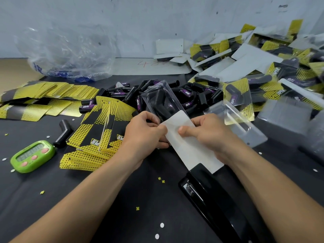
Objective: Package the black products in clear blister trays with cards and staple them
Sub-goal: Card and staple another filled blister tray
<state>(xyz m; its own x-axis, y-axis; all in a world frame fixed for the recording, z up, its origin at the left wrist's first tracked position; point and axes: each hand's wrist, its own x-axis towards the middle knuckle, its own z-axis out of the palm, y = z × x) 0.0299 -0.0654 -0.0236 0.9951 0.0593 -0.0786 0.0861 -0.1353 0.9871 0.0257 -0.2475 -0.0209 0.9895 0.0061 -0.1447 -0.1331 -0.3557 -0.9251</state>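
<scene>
One unit is in assembly at the centre of the bench. A clear blister tray [157, 99] with a black product [160, 104] seated inside it is gripped at its near end by the left hand [145, 132], fingers curled round the edge. A card [185, 146], white back uppermost, is pinched by the right hand [208, 132], thumb on top, and is judged to be part-way into the tray. The near end of the card is overlapped by the head of the black stapler [215, 195]; whether it lies in the mouth cannot be told. No staple is seen on this unit, so stapling is judged not yet done.

Completed work: a large heap of finished packs [280, 71] is noted at the right rear.

Outstanding work: a pile of loose products [192, 97] lies just behind the hands, stacks of yellow cards [98, 130] lie to the left, and empty trays [233, 118] lie to the right. From these stocks many units are judged to remain.

A green timer [32, 156] lies at the left edge
</scene>
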